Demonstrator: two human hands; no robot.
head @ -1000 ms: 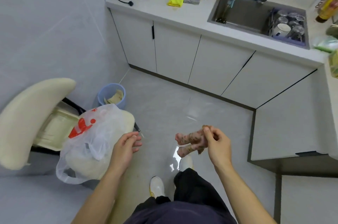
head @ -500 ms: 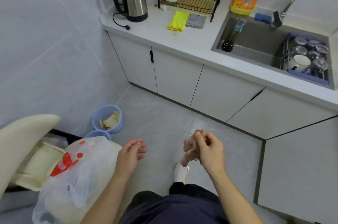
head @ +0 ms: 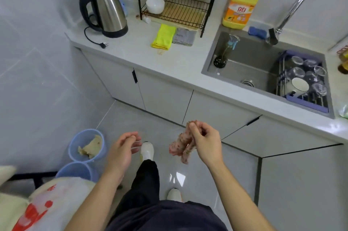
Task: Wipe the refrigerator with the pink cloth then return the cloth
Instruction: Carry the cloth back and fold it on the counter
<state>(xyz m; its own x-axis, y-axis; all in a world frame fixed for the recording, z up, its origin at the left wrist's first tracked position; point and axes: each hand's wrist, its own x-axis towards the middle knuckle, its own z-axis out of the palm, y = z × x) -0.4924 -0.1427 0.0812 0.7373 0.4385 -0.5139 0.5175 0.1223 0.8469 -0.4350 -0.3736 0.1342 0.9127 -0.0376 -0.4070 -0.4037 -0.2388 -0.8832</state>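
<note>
My right hand (head: 204, 141) pinches the bunched pink cloth (head: 181, 145) by its top, and the cloth hangs down in front of me above the floor. To the left of the cloth, a short gap away, my left hand (head: 122, 150) is held out with relaxed fingers and holds nothing. No refrigerator is in view. On the white counter (head: 135, 49) ahead lie a yellow cloth (head: 163, 36) and a grey cloth (head: 183, 36) side by side in front of a black wire rack (head: 177, 2).
A steel kettle (head: 107, 10) stands at the counter's left end, its plug lying loose. A sink (head: 244, 64) holds a drainer of glasses (head: 305, 78). Two blue bins (head: 86, 146) stand by the left wall. A chair with a plastic bag (head: 37, 208) is at lower left.
My view has lifted and come closer to the counter. My right hand has carried the cloth forward and up. The chair and bag have slid toward the lower left corner.
</note>
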